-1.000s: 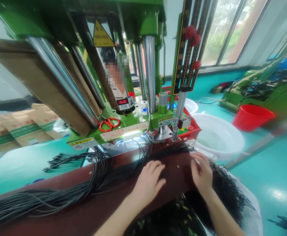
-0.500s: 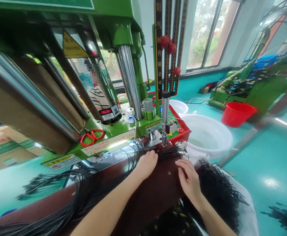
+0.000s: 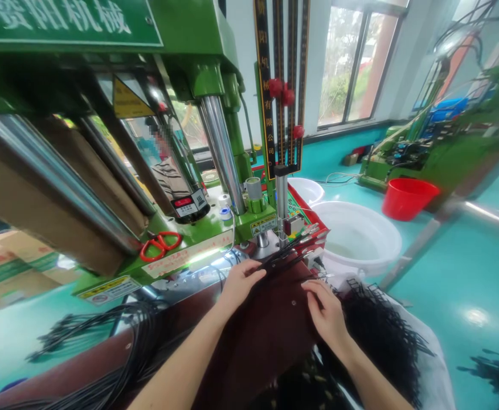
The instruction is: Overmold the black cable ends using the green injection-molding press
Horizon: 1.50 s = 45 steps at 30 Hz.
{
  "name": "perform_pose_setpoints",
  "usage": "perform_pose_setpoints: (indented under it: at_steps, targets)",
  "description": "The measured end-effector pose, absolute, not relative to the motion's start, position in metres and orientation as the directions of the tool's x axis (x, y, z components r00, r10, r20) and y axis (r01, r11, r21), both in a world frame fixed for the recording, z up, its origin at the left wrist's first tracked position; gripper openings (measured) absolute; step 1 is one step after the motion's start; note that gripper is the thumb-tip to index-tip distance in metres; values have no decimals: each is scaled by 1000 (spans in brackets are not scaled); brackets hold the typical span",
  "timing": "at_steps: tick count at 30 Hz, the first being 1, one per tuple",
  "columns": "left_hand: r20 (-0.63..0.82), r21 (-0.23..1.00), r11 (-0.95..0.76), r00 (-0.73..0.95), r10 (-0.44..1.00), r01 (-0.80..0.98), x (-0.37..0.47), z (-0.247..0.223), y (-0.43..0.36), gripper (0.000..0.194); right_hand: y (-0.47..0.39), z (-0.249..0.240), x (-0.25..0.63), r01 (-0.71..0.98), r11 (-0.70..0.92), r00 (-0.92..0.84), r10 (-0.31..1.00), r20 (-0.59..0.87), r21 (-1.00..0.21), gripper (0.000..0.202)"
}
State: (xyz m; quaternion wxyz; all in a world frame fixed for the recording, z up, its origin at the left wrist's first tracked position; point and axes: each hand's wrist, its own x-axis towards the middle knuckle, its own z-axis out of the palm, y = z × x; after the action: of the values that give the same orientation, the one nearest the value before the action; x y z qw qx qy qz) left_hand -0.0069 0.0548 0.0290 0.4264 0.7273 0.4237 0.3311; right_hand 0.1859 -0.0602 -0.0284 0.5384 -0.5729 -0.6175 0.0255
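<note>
My left hand (image 3: 241,283) is closed around the bundle of thin black cables (image 3: 277,257) on the dark red-brown tabletop (image 3: 270,324). The cables' metal-tipped ends fan out to the upper right, near the foot of the green machine (image 3: 256,219). My right hand (image 3: 324,307) hovers over the right part of the tabletop, its fingers bent and thumb near them; whether a thin cable lies between its fingertips is too small to tell. More black cables (image 3: 136,341) lie looped at the left.
Orange-handled scissors (image 3: 160,246) lie on the machine's green ledge. A sack of black parts (image 3: 377,330) stands right of the table, with a white basin (image 3: 356,233) and a red bucket (image 3: 408,198) beyond. A person (image 3: 168,171) is behind the machine.
The cable ends have lifted and spread toward the upper right. My left hand has shifted a little left with its thumb now showing. My right hand has moved slightly left.
</note>
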Motion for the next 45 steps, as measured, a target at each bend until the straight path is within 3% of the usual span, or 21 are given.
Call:
perform_pose_setpoints:
  at_steps: [6,9,13,17,19,22,24,26,28,32,34,38,41,45]
  targets:
    - [58,931,-244,549,834,271,-9,45,51,36,-58,-23,184,636,380,186,769,612,-672,19]
    - [32,920,-214,483,875,328,-6,45,51,31,-58,-20,184,650,403,140,769,623,-644,21]
    - [140,840,-344,446,884,419,-3,40,48,21,-58,-17,180,651,441,96,760,643,-618,23]
    - [128,849,-346,479,868,400,-5,38,49,25,-58,-13,170,545,446,88,812,578,-710,21]
    - [96,874,-324,525,846,362,-8,39,49,30,-55,-9,165,387,385,115,882,458,-838,20]
    - [31,904,-274,589,807,328,-9,41,48,37,-42,2,160,-68,261,133,959,251,-963,31]
    - [-10,911,-253,632,775,325,-8,40,46,41,-31,13,160,-381,253,114,967,226,-889,38]
    - [-40,899,-267,674,738,346,-4,38,42,42,-22,23,162,-559,269,93,960,263,-785,37]
    - [-32,857,-337,693,720,390,0,34,38,42,-18,30,163,-586,265,73,959,275,-766,33]
    - [129,665,-559,661,739,495,6,26,32,33,-23,27,165,-442,228,138,973,186,-867,21]
    - [165,598,-619,678,716,509,7,23,30,30,-28,21,166,-452,208,154,976,155,-867,19]
    - [112,440,-693,731,673,571,7,14,30,33,-33,8,170,-569,183,174,980,100,-801,14]
    - [65,257,-693,704,707,673,9,5,33,17,-33,4,172,-591,166,202,978,54,-789,12]
    - [81,184,-679,677,731,711,11,-1,37,11,-31,0,174,-578,156,217,976,34,-801,13]
